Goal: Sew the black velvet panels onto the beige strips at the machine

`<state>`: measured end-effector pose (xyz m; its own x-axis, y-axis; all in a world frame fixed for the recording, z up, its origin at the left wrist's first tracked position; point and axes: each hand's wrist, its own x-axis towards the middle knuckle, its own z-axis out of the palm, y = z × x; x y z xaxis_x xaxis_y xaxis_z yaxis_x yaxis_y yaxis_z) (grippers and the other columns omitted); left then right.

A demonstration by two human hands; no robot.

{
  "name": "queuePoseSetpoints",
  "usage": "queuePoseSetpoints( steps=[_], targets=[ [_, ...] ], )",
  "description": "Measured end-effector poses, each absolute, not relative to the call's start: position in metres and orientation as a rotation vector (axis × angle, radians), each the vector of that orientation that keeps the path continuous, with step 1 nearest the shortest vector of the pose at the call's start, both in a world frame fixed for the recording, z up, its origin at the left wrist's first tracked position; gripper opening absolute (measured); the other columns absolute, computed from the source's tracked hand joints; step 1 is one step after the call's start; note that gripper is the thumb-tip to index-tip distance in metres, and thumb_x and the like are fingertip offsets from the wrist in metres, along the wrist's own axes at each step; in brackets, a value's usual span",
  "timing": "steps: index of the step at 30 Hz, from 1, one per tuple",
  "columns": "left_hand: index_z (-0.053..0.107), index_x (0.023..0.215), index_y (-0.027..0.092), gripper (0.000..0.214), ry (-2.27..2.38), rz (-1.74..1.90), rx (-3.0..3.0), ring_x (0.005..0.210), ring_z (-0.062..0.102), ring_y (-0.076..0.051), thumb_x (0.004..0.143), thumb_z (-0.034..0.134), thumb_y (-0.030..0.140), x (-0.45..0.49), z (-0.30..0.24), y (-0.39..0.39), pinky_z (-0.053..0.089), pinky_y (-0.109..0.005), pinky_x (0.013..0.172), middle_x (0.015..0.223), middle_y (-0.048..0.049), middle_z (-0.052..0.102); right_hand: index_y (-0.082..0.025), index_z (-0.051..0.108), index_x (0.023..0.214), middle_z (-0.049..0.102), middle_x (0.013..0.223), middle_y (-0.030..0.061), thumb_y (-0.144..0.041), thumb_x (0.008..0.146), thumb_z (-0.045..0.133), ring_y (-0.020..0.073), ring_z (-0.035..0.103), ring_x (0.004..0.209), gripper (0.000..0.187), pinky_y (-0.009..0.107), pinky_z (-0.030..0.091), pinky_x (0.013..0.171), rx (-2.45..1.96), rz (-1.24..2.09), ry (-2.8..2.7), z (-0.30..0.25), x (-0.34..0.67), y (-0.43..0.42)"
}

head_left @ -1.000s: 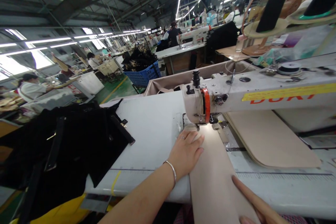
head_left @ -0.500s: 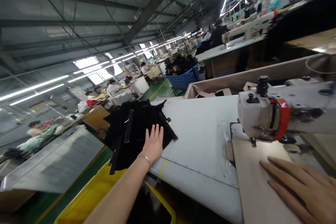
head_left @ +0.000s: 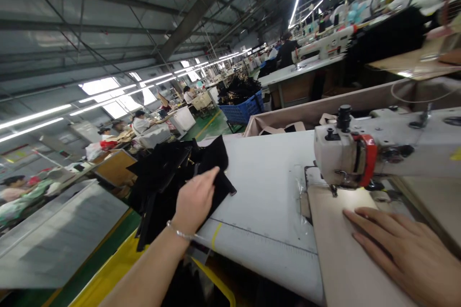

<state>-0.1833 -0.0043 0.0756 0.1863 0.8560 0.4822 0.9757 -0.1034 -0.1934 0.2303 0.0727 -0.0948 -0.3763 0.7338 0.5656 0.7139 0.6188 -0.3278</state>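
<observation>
My left hand (head_left: 196, 201), with a bracelet at its wrist, is closed on the edge of a black fabric piece (head_left: 218, 153) at the pile's near side. Under and beside it, a pile of black fabric pieces (head_left: 158, 172) overhangs the left end of the white sewing table (head_left: 262, 187). Fingers outstretched, my right hand (head_left: 406, 249) lies flat on a long beige strip (head_left: 334, 235). The strip's far end reaches under the head of the white sewing machine (head_left: 334, 158), close to the needle area.
A yellow bin (head_left: 108, 276) stands below the table's left edge. Behind the table runs a fabric-lined trough (head_left: 306, 110) with beige and black pieces in it. Farther back are a blue crate (head_left: 241, 112) heaped with black pieces, another sewing machine (head_left: 327, 45), and several people at benches.
My left hand has gone from lying with fingers extended on the pile to closing on a black piece, whose corner is now raised. The right hand remains flat on the strip. The view has shifted slightly.
</observation>
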Motion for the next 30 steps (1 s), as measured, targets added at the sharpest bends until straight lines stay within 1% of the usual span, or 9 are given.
queuePoseSetpoints(
  steps=[3,5,8,10,14,17,20,25,30],
  targets=[
    [0.050,0.132,0.020,0.037,-1.415,-0.283,-2.747,0.097,0.064,-0.018,0.096,0.041,0.026,-0.107,0.050,-0.014,0.051,-0.030,0.090,0.111,-0.0068,0.068,-0.032,0.052,0.132,0.056,0.130,0.0046,-0.050,0.089,0.048,0.0298,0.051,0.118,0.047,0.053,0.039,0.096,-1.180,-0.120,-2.346,-0.083,0.232,0.072],
    [0.056,0.124,0.022,0.035,-1.356,-0.278,-3.009,0.099,0.062,-0.018,0.096,0.044,0.038,-0.073,0.028,-0.001,0.049,-0.031,0.092,0.109,-0.0061,0.067,-0.029,0.051,0.134,0.054,0.132,0.0055,-0.046,0.091,0.047,0.0270,0.048,0.121,0.046,0.048,0.038,0.099,-1.183,-0.139,-2.385,-0.077,0.230,0.071],
    [0.054,0.125,0.020,0.036,-1.681,-0.437,-2.768,0.113,0.054,-0.022,0.096,0.045,0.039,-0.055,0.001,0.048,0.041,-0.039,0.101,0.119,-0.0099,0.059,-0.028,0.051,0.133,0.054,0.132,0.0055,-0.040,0.093,0.046,0.0253,0.049,0.120,0.042,0.045,0.038,0.099,-1.171,-0.131,-2.436,-0.070,0.226,0.070],
    [0.057,0.118,0.015,0.034,-1.933,-0.503,-2.517,0.110,0.052,-0.024,0.092,0.053,0.036,-0.055,-0.012,0.082,0.041,-0.044,0.098,0.113,-0.0120,0.058,-0.028,0.051,0.132,0.054,0.131,0.0055,-0.036,0.093,0.045,0.0250,0.049,0.118,0.040,0.045,0.037,0.097,-1.190,-0.123,-2.453,-0.066,0.224,0.069],
    [0.061,0.096,0.014,0.017,-2.016,-0.552,-2.543,0.092,0.056,-0.019,0.088,0.060,0.029,-0.048,-0.021,0.109,0.047,-0.034,0.087,0.096,-0.0061,0.059,-0.028,0.052,0.130,0.054,0.130,0.0049,-0.034,0.094,0.043,0.0238,0.050,0.115,0.037,0.044,0.038,0.094,-1.218,-0.091,-2.431,-0.059,0.222,0.067],
    [0.063,0.105,0.020,0.017,-1.817,-0.629,-2.847,0.094,0.058,-0.016,0.093,0.054,0.027,-0.029,-0.020,0.101,0.047,-0.028,0.088,0.098,-0.0027,0.061,-0.026,0.052,0.128,0.054,0.130,0.0047,-0.034,0.095,0.043,0.0224,0.050,0.115,0.035,0.042,0.037,0.094,-1.207,-0.055,-2.414,-0.055,0.221,0.064],
    [0.065,0.109,0.023,0.021,-1.744,-0.734,-2.965,0.096,0.058,-0.018,0.093,0.052,0.023,-0.008,-0.022,0.096,0.047,-0.031,0.090,0.099,-0.0029,0.063,-0.024,0.048,0.132,0.054,0.130,0.0053,-0.036,0.096,0.042,0.0219,0.048,0.116,0.039,0.042,0.035,0.095,-1.213,-0.035,-2.411,-0.052,0.221,0.063],
    [0.065,0.088,0.019,0.008,-1.912,-0.778,-2.731,0.086,0.059,-0.019,0.082,0.066,0.023,0.012,-0.031,0.109,0.048,-0.032,0.079,0.088,-0.0028,0.064,-0.023,0.046,0.134,0.051,0.133,0.0060,-0.043,0.096,0.041,0.0234,0.046,0.117,0.043,0.042,0.035,0.094,-1.230,-0.025,-2.460,-0.050,0.221,0.063],
    [0.064,0.085,0.019,0.005,-1.946,-0.796,-2.698,0.081,0.060,-0.018,0.081,0.067,0.022,0.016,-0.036,0.118,0.047,-0.029,0.073,0.085,-0.0018,0.065,-0.024,0.045,0.136,0.052,0.132,0.0070,-0.049,0.095,0.042,0.0253,0.047,0.116,0.048,0.043,0.037,0.091,-1.248,-0.021,-2.458,-0.049,0.221,0.063]
  ],
)
